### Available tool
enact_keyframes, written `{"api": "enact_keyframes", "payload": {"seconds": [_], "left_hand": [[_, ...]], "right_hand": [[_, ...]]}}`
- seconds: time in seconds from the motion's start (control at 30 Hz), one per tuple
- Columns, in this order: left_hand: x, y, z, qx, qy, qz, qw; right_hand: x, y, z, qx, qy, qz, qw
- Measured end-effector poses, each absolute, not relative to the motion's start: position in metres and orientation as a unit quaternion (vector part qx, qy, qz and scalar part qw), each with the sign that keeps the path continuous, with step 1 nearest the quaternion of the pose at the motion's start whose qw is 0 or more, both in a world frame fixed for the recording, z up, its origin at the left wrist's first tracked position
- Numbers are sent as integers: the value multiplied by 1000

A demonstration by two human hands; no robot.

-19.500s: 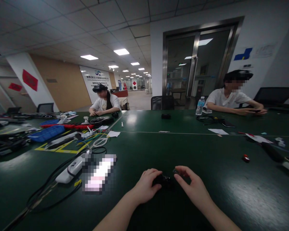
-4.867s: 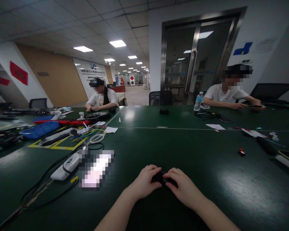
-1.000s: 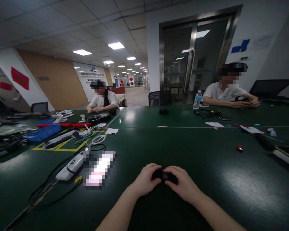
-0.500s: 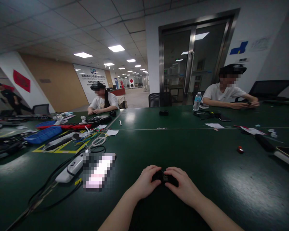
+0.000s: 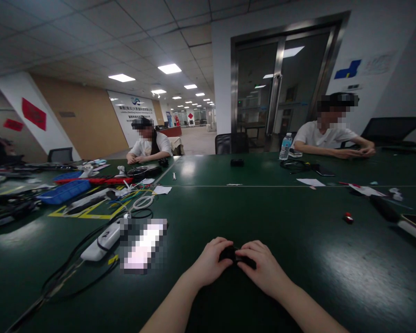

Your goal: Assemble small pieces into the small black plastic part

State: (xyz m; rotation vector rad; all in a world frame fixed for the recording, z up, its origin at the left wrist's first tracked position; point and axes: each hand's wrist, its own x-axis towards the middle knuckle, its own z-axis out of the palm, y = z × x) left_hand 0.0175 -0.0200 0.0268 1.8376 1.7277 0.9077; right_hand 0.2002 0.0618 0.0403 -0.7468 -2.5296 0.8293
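Observation:
A small black object (image 5: 228,253), its kind hard to make out, is gripped between both hands low over the green table (image 5: 194,222). My left hand (image 5: 210,262) has its fingers curled over the object's left end, thumb below. On the opposite end, my right hand (image 5: 266,268) pinches it the same way, with its fingertips near the object's middle. The fingers cover much of the object. To the left of my hands lies a bright, pixelated flat panel (image 5: 145,245), beside a white power strip (image 5: 104,239) with black cables.
Tools, cables and a blue tray (image 5: 65,192) crowd the table's left side. A small red item (image 5: 348,218) lies to the right. Across the table sit two people in white shirts, with a water bottle (image 5: 285,146) near the right one. Another black object (image 5: 237,162) stands far ahead.
The right fingertips have shifted slightly on the black object, and the greyish patch seen on it earlier is covered now. A dark-clothed person at far left has moved partly out of view.

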Motion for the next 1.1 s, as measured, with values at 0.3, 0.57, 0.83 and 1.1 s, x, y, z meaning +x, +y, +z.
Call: {"api": "enact_keyframes", "payload": {"seconds": [0.3,0.57,0.83,1.1], "left_hand": [[16,-20,24,671,629,321,228],[17,-20,28,670,632,315,230],[17,-20,29,670,633,314,227],[16,-21,29,666,634,310,242]], "right_hand": [[201,62,39,-274,-894,306,181],[201,63,36,-262,-901,294,181],[200,63,36,-261,-901,293,185],[207,64,47,-282,-810,393,332]]}}
